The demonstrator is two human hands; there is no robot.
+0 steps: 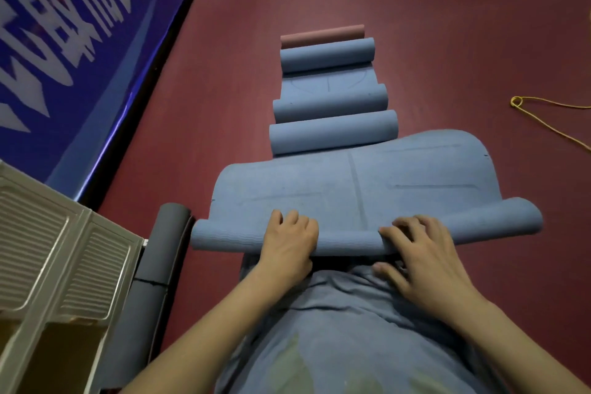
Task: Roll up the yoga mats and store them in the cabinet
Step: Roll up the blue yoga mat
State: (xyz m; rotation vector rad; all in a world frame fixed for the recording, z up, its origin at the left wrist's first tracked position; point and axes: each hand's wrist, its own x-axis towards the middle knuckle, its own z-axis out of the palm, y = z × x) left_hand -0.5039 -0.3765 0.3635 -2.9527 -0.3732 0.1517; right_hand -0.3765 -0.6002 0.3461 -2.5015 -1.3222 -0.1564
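Blue foam fills the centre of the frame: the mat [351, 182] being rolled has only a narrow roll started at its near edge, with the left hand [287, 243] and right hand [415, 253] both curled over that roll, gripping it, and most of its length flat on the red floor [447, 41]. Beyond it, toward the top centre, three blue rolls [332, 134] and a pink roll [323, 36] look finished, though one blue roll has a flat stretch beside it. Nothing appears stored yet; the cabinet [48, 249] stands at lower left, a grey roll [169, 233] just beside it.
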